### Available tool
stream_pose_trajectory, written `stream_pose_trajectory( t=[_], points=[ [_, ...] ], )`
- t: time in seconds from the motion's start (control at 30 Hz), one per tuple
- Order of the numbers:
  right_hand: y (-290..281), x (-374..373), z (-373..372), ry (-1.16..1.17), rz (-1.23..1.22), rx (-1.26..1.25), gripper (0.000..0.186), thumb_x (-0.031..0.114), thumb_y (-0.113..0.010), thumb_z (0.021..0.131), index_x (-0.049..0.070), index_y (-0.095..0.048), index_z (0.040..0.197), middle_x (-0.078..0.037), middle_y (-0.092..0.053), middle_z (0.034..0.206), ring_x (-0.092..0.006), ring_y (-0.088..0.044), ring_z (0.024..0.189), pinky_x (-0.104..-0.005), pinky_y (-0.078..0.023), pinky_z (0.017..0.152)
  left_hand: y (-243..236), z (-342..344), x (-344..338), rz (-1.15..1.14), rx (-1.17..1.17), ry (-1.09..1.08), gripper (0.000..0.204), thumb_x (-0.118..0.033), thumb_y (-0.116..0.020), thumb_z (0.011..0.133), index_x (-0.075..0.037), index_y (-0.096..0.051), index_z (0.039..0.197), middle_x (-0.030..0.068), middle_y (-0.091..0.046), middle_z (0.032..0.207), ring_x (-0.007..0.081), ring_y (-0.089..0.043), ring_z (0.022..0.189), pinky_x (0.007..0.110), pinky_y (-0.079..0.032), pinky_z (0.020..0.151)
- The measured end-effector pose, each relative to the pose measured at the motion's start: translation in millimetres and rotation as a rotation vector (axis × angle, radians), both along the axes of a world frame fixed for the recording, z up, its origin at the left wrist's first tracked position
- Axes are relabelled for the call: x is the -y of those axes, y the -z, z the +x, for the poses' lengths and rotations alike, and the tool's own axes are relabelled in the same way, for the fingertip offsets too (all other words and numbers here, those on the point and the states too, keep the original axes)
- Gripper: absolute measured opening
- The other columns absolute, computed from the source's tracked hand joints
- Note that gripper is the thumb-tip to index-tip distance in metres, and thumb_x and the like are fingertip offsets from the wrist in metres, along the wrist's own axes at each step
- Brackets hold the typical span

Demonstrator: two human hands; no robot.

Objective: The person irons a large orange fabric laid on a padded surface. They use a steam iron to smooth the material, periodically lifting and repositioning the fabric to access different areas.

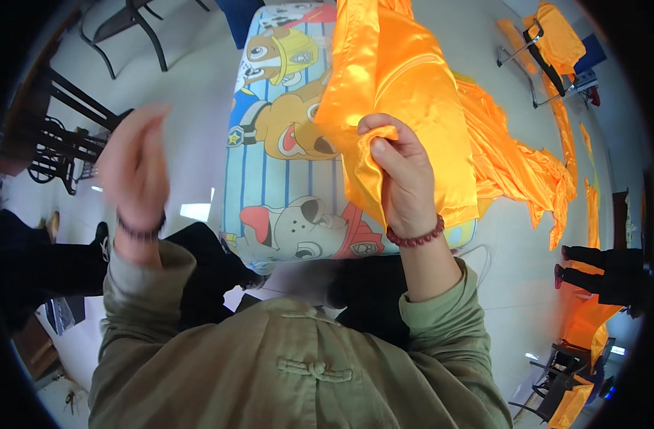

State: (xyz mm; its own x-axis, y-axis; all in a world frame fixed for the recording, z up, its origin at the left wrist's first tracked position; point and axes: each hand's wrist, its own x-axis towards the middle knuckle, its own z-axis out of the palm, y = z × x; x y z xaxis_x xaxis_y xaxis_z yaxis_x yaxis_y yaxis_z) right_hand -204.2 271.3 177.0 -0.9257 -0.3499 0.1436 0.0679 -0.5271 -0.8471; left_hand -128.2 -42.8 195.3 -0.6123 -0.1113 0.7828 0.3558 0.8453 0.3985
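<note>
My right hand, wearing a dark red bead bracelet, pinches a folded edge of shiny orange satin cloth between thumb and fingers. That cloth lies over the right side of a padded surface with a cartoon-dog cover in front of me and spills off to the right. Away to the left, in the air, is my left hand. Motion blurs it, but its fingers look drawn together. Whatever may be between them is too smeared to make out.
Dark metal-legged chairs stand at the far left. At the far right, more orange cloth drapes over a chair, and long strips trail along the floor. Another person's legs show on the right. A dark shoe is at the left.
</note>
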Motion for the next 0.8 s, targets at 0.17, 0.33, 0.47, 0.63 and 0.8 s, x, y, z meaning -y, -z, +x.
stream_pose_trajectory(
  t=[0.17,0.33,0.47,0.63,0.8],
  points=[
    [8.1,4.6,-0.3,-0.074,-0.033,0.001,0.064,-0.007,-0.059,0.089,0.009,-0.041,0.148,-0.009,-0.058,0.121,-0.0061,-0.053,0.092,-0.0195,-0.046,0.083,43.5,-28.3,61.3,-0.28,0.714,-0.537,0.034,-0.012,-0.075,0.079,-0.008,-0.071,0.113,0.0159,-0.061,0.13,0.0337,-0.06,0.115,0.04,-0.05,0.094],
    [10.9,8.3,7.0,-0.074,-0.083,-0.018,0.071,-0.008,-0.057,0.088,0.008,-0.032,0.152,-0.01,-0.055,0.123,-0.0079,-0.055,0.095,-0.0214,-0.048,0.085,53.3,-14.2,41.4,0.001,0.576,-0.091,0.025,-0.009,-0.078,0.077,-0.006,-0.075,0.102,0.018,-0.061,0.132,0.0309,-0.065,0.107,0.037,-0.051,0.092],
    [8.5,13.0,15.3,-0.1,-0.061,-0.14,0.078,-0.011,-0.054,0.086,0.007,-0.023,0.155,-0.011,-0.052,0.125,-0.0103,-0.058,0.094,-0.0239,-0.05,0.084,49.9,-23.5,-15.2,0.63,0.65,0.354,0.022,-0.006,-0.074,0.083,-0.004,-0.073,0.106,0.0149,-0.059,0.135,0.0156,-0.068,0.092,0.031,-0.055,0.08],
    [7.8,15.2,26.8,-0.082,-0.013,-0.202,0.084,-0.01,-0.056,0.083,0.008,-0.019,0.157,-0.01,-0.05,0.126,-0.0058,-0.05,0.076,-0.0193,-0.046,0.073,25.7,-28.4,-88.6,0.896,0.739,0.943,0.046,-0.004,-0.07,0.088,-0.004,-0.059,0.133,0.0084,-0.058,0.134,0.0084,-0.064,0.085,0.023,-0.053,0.077],
    [7.1,10.1,38.5,0.157,0.354,-0.464,0.081,-0.013,-0.052,0.083,0.006,-0.021,0.156,-0.009,-0.049,0.124,-0.0089,-0.058,0.085,-0.0223,-0.05,0.075,8.3,-40.0,-109.8,0.67,0.883,0.778,0.019,-0.01,-0.074,0.088,-0.005,-0.069,0.105,-0.0019,-0.066,0.097,0.0037,-0.058,0.074,0.019,-0.047,0.063]
  ],
)
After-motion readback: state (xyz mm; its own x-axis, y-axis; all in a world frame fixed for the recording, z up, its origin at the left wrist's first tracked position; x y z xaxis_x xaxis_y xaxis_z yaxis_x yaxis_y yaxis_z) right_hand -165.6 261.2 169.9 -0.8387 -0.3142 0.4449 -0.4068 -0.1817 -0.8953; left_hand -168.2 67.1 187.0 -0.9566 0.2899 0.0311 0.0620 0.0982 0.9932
